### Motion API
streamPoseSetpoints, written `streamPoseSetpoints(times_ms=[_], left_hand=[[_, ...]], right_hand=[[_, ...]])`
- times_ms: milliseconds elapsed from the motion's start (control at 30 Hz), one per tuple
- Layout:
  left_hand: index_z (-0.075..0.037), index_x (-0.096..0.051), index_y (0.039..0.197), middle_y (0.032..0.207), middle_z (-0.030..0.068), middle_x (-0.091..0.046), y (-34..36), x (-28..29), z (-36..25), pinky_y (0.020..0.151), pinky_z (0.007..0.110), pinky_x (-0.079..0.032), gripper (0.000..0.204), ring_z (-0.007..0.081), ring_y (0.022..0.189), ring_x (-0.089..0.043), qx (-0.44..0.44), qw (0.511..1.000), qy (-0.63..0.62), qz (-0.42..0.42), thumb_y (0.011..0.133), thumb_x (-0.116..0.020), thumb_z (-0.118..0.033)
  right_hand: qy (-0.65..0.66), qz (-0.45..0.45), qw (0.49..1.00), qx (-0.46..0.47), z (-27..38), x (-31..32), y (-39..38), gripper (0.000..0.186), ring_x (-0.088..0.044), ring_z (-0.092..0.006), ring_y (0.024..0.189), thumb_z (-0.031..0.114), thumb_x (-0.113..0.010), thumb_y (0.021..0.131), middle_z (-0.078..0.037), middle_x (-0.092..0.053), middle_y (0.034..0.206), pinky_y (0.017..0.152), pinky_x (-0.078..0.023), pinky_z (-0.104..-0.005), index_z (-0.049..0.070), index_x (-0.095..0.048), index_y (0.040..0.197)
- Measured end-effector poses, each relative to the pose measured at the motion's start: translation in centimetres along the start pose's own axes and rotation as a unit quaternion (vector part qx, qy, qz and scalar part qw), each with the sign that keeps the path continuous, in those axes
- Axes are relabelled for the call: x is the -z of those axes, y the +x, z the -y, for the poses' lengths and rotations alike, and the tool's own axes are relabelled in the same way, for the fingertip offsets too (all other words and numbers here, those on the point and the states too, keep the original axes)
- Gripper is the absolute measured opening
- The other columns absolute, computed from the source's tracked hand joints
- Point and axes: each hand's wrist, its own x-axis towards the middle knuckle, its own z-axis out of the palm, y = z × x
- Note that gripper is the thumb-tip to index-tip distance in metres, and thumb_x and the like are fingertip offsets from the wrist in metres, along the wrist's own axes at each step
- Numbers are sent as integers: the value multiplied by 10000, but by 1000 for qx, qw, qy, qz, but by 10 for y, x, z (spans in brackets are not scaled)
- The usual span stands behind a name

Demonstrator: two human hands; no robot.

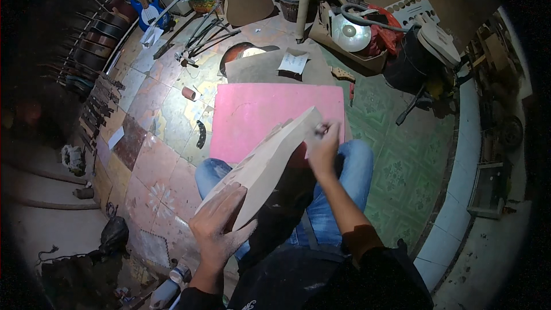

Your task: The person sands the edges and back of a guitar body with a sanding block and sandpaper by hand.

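Observation:
A pale, unfinished wooden guitar body (275, 163) is tilted on edge over my lap, its far end above a pink board (270, 106). My left hand (221, 221) grips its near end, thumb on one side and fingers spread over the other. At the far end, my right hand (322, 146) is closed and blurred by motion, close against the wood's right edge. Something small and dark shows between its fingers, too smeared to name. The face of the body turned to the left is mostly hidden from this angle.
Past the board lie a paper sheet (293, 62), a red-handled tool (351, 93) and a brown cylinder (188, 93). A black curved piece (201, 134) is left of it. An acoustic guitar body (247, 0) stands behind; a cardboard box (350, 54) and black bucket (404, 60) stand far right.

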Motion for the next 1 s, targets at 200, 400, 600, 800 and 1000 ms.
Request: streamPoseSetpoints(times_ms=[200, 400, 600, 800, 1000], left_hand=[[-42, -764, 1164, 1161, 185, -761, 1, 1, -7, 997, 422, -564, 591, 347, 1119, -735, 4, 1000, 2, 5, 594, -887, -135], [-39, -763, 1159, 1178, 183, -757, -2, 0, 3, 1014, 419, -555, 581, 342, 1128, -731, 19, 1000, -14, -8, 595, -879, -118], [-44, -762, 1165, 1172, 182, -758, 3, 0, 3, 998, 411, -564, 586, 338, 1114, -736, 9, 1000, 5, -9, 594, -875, -113], [-38, -763, 1160, 1122, 183, -768, 4, -1, 0, 975, 411, -573, 588, 349, 1086, -745, 9, 1000, -3, -14, 591, -882, -125], [-33, -761, 1151, 1116, 187, -768, 3, 3, -3, 974, 413, -573, 575, 350, 1076, -748, 1, 1000, 5, -10, 599, -882, -137]], right_hand=[[-11, -73, 997, 24, 5, 8, 28, 514, -638, -260, 841, 282, -872, 801, -127, -600, 972, 764, -534, -414, 12, -555, 1102], [-12, 8, 999, 49, 17, 4, 8, 495, -570, -227, 883, 174, -838, 843, -123, -548, 1007, 803, -505, -376, -9, -503, 1159], [-54, 72, 990, 112, 8, 4, -26, 558, -601, -246, 808, 208, -848, 828, -127, -563, 997, 770, -519, -421, 0, -489, 1201], [22, -22, 999, 37, 1, -4, 0, 547, -614, -226, 813, 205, -873, 799, -100, -572, 926, 763, -527, -400, 21, -506, 1161], [27, -26, 999, -26, 33, 6, 18, 487, -538, -139, 852, 60, -801, 879, -75, -503, 1033, 770, -498, -292, 9, -450, 1214]])
